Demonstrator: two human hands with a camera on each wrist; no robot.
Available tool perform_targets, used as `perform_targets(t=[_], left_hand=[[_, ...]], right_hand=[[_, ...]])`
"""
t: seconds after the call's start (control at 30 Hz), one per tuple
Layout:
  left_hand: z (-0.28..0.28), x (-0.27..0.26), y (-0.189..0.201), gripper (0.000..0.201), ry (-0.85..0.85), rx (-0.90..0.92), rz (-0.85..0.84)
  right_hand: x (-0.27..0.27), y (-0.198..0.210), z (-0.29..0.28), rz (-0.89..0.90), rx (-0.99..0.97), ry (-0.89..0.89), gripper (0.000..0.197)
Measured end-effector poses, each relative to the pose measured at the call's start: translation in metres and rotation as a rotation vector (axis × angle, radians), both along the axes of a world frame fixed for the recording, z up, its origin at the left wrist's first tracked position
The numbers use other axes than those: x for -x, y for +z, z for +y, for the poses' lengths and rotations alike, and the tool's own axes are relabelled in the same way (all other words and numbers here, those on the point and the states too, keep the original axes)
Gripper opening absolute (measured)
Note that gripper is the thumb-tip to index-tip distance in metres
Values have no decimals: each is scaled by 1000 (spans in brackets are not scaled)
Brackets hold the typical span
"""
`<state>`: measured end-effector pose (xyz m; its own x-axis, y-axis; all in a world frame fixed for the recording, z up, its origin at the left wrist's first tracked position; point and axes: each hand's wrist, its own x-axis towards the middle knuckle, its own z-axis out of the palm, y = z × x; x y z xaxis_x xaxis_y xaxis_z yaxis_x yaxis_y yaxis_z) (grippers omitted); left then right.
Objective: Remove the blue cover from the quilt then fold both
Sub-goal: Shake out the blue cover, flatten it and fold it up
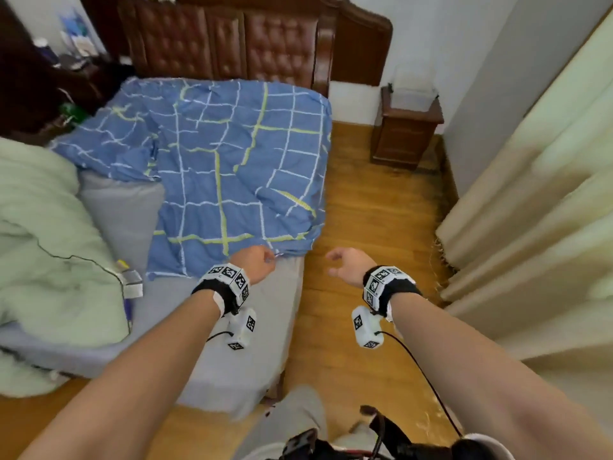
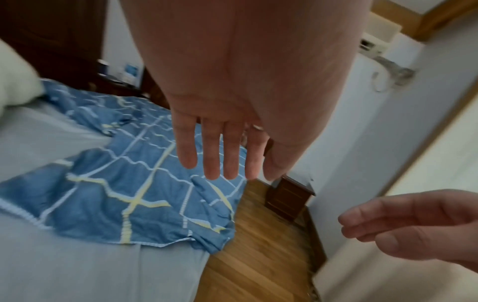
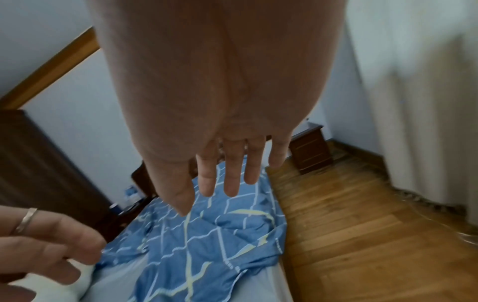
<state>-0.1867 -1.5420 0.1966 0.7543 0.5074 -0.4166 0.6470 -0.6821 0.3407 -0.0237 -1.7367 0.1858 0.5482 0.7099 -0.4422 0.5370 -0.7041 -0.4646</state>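
The blue cover (image 1: 215,167) with white and yellow grid lines lies spread and wrinkled over the right half of the bed, empty of the quilt. It also shows in the wrist views, cover (image 2: 116,204) and cover (image 3: 207,245). The pale green quilt (image 1: 49,244) is bunched on the bed's left side. My left hand (image 1: 257,263) hovers just above the cover's near edge, fingers (image 2: 212,155) straight and holding nothing. My right hand (image 1: 345,263) hangs over the floor beside the bed's corner, fingers (image 3: 231,179) extended and empty.
The bed's grey sheet (image 1: 232,343) is bare near me. A padded brown headboard (image 1: 232,38) stands at the far end. A wooden nightstand (image 1: 406,127) sits in the far right corner, cream curtains (image 1: 530,210) hang at the right, with wooden floor (image 1: 365,210) between.
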Motion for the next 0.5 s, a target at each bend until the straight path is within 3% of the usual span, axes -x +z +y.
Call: perform_targets(t=[0.1,0.27,0.5], left_hand=[[13,-6,1,34,109,-37,79],[46,-17,-28,43,119,-163,198],[120,-50,-80,48,373,19,223]], right_hand=[[-31,-4,29,-21,16,148,46],[-74,-44,81,-2,112,288,52],[-135,-82,183,70,232,414,54]])
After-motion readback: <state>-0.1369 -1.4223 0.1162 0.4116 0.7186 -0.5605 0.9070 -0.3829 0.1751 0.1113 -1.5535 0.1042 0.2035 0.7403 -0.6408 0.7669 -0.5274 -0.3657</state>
